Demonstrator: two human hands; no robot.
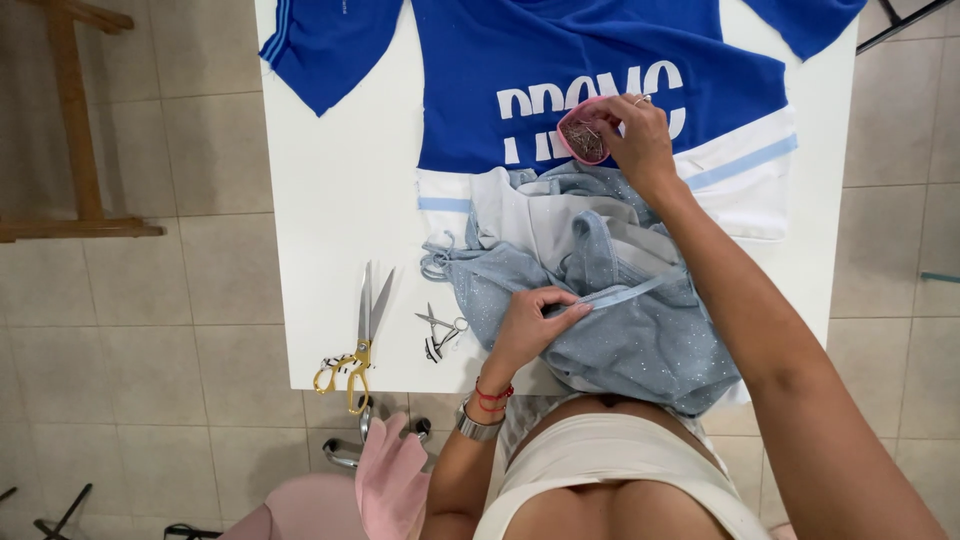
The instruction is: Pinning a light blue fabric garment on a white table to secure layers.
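Left hand (528,325) pinches the pale blue garment (610,320) flat on the table (330,230); right hand (635,140), farther out, fingers closed inside the pink pin box (582,135).

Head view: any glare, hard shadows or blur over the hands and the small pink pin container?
Head view: lighting is soft and even, with no glare on the white table and only faint shadows beside the gold-handled scissors. The left hand on the pale blue sparkly fabric is sharp. The right hand at the small pink pin container is slightly soft. Edges bow slightly from the wide lens.
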